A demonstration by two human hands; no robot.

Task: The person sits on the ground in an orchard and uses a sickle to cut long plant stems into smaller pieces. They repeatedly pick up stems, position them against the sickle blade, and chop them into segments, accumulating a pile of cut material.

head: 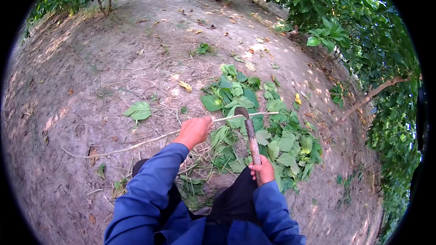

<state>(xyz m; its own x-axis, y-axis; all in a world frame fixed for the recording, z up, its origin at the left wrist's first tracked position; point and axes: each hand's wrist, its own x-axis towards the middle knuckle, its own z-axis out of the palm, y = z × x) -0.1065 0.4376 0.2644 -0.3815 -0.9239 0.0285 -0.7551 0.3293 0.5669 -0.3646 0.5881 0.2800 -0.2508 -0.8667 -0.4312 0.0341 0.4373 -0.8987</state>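
Observation:
My left hand [195, 130] grips a long, thin, pale stick [136, 145], bare of leaves. The stick runs from the lower left, through the fist, and out to the right over the leaves. In my right hand [263, 170] is the wooden handle of a sickle-like hand tool [252, 139]. Its dark curved metal head [241, 111] lies against or just over the stick near the right end; whether they touch, I cannot tell. Beneath both spreads a heap of cut green leaves [286, 141].
One broad leaf [138, 110] lies apart on the dry soil [85, 85]. Leafy trees [368, 34] line the right side, with a bare slanting branch [371, 96] low down. Another small tree [102, 1] stands at the upper left. Dry twigs and yellowed leaves are scattered about.

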